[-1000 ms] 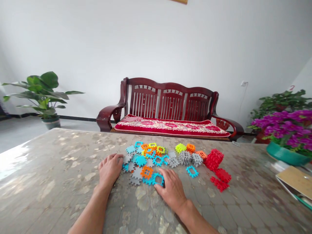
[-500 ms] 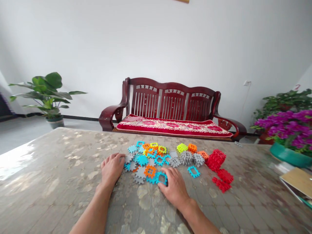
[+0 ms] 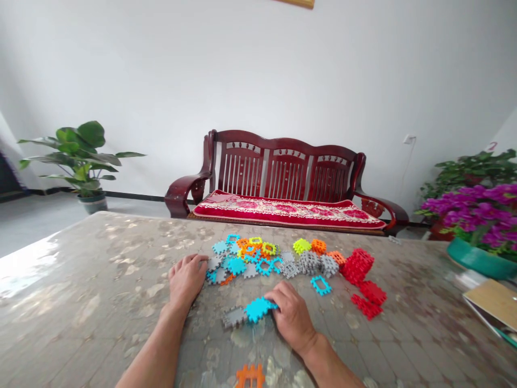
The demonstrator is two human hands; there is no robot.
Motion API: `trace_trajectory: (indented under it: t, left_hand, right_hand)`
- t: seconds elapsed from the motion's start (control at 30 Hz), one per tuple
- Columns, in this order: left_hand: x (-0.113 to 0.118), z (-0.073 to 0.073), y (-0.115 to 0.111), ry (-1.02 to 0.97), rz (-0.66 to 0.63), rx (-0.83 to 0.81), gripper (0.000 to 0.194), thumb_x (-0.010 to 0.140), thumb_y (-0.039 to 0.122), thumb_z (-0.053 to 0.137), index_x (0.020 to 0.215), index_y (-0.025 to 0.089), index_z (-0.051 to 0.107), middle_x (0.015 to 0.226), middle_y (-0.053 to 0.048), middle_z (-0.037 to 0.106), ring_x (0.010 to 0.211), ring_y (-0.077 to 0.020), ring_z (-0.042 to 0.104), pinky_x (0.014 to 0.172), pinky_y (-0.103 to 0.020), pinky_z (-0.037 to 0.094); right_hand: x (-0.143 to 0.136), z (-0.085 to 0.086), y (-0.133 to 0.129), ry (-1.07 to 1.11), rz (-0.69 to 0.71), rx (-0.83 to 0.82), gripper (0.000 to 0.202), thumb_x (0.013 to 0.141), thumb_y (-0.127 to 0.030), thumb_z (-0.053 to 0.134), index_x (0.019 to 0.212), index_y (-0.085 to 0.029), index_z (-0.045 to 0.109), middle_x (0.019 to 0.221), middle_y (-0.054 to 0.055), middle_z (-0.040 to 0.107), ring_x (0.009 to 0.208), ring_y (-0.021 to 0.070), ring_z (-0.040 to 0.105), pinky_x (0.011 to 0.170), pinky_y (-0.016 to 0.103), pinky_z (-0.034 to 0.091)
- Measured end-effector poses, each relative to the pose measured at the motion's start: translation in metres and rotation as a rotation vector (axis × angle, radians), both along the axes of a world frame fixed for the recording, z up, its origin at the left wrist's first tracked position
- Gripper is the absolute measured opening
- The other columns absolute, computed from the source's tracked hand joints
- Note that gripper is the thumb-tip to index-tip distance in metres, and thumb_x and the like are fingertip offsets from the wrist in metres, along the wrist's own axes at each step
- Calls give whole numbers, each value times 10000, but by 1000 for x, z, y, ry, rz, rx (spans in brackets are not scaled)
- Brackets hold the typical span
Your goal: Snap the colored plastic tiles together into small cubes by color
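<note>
My right hand (image 3: 293, 312) is closed in a pinch on the right edge of a solid blue interlocking tile (image 3: 257, 309). That tile appears slightly raised and meets or overlaps a grey tile (image 3: 233, 318) on its left; whether the two are joined I cannot tell. My left hand (image 3: 188, 277) rests on the table with fingers stretched out, its tips beside the left edge of a pile of blue, grey, orange and yellow tiles (image 3: 236, 265). Close to me lies an orange window tile (image 3: 250, 376), cut off by the bottom of the view.
Right of the pile are grey tiles (image 3: 310, 262), a blue frame tile (image 3: 321, 285) and stacked red tiles (image 3: 358, 265). A teal flowerpot (image 3: 480, 257) and a brown board (image 3: 493, 302) occupy the table's right side. A wooden bench (image 3: 285, 145) stands behind.
The orange window tile has moved from beside the pile to the table's near side. The blue and grey tiles are now nearer me, apart from the pile. My left hand has barely moved.
</note>
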State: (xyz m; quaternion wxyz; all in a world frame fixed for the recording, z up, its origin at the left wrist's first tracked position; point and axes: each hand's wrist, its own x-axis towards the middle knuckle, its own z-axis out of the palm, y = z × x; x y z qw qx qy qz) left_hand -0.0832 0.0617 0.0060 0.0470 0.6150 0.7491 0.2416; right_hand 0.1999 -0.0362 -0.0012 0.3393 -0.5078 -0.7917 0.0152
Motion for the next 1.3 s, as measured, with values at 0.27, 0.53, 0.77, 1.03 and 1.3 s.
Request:
trace_trajectory:
  t: [0.27, 0.53, 0.77, 1.03, 1.3]
  left_hand:
    - [0, 0, -1, -8, -1, 24, 385, 876, 358, 410, 1059, 295, 744, 1292, -73, 653, 1199, -310, 540, 1022, -471, 361]
    - [5, 2, 3, -138, -63, 162, 419, 895, 316, 370, 1142, 225, 696, 1246, -96, 659, 1171, -265, 574, 1038, -414, 404]
    - [10, -2, 7, -318, -200, 362, 330, 884, 354, 414, 1020, 243, 694, 1151, -51, 686, 1115, -206, 605, 1040, -346, 435]
    - [10, -5, 8, -331, -229, 295, 321, 852, 320, 414, 968, 241, 703, 1114, -50, 700, 1071, -200, 629, 1015, -337, 451]
    - [5, -8, 11, -339, -164, 246, 349, 834, 319, 421, 996, 235, 719, 1117, -55, 708, 1024, -211, 649, 956, -342, 482]
  right_hand:
    - [-2, 5, 3, 15, -89, -159, 521, 648, 43, 464, 1004, -263, 691, 1017, 12, 672, 1032, 196, 582, 912, 306, 460]
    - [-2, 6, 4, 67, -48, -178, 320, 905, -173, 481, 1152, -229, 677, 1109, 52, 715, 1060, 210, 615, 967, 358, 455]
    - [7, -2, 10, 354, -156, -252, 331, 944, -397, 443, 1041, -210, 698, 960, 64, 748, 904, 216, 680, 818, 319, 506]
    - [14, -12, 18, 520, -181, -252, 403, 858, -375, 540, 1210, -189, 604, 720, -18, 669, 617, 156, 611, 578, 240, 470]
    - [6, 0, 6, 180, -231, -184, 362, 803, -230, 621, 1163, -249, 650, 1185, 60, 656, 1105, 228, 624, 924, 330, 494]
